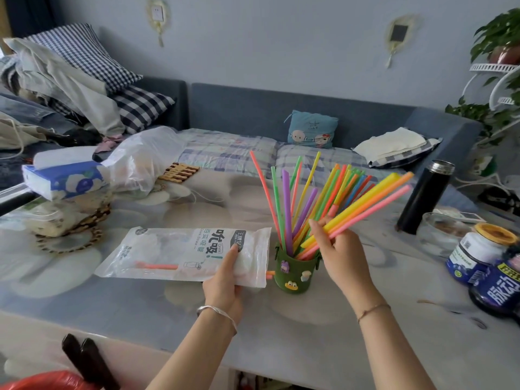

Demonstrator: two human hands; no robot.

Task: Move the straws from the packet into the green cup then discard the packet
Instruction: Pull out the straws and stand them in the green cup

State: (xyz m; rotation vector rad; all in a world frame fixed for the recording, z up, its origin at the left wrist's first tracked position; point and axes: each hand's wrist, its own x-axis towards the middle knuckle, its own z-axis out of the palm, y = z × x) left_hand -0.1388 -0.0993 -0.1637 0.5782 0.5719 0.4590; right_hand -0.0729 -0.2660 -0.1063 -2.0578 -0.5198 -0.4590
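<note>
Starting from the near edge of the table (pixel 281 347), a red plastic thing (pixel 42 380) shows at the lower left corner. It may be a bin liner, but too little of it is in view to tell. Further in, the left hand (pixel 225 280) grips the packet (pixel 174 251) by its right end, thumb on top and fingers curled under. The packet lies nearly flat, its long axis running left to right and its mouth just beside the green cup (pixel 292 273). At least one orange straw (pixel 157 266) is left inside, lying along the packet's length, and straw tips poke out of the mouth towards the cup. On the cup's other side the right hand (pixel 343 254) pinches a bundle (pixel 374 204) of yellow, orange and pink straws between thumb and fingers. The bundle slants up and to the right, with its lower ends already inside the cup's rim. The step in hand looks like settling that bundle into the cup, and it turns on the slant: let go so tilted, the straws would lean rightward and might tip the cup. Once free, the right hand is the nearer one for drawing out what remains in the packet. Other straws (pixel 287 198) fan upward from the cup. Open table lies beyond and left of it. To the right, jars (pixel 478 251), a glass bowl (pixel 439 232) and a black flask (pixel 425 198) narrow the room. At the far left, a tissue box (pixel 62 178) and a plastic bag (pixel 140 159) sit well apart.
</note>
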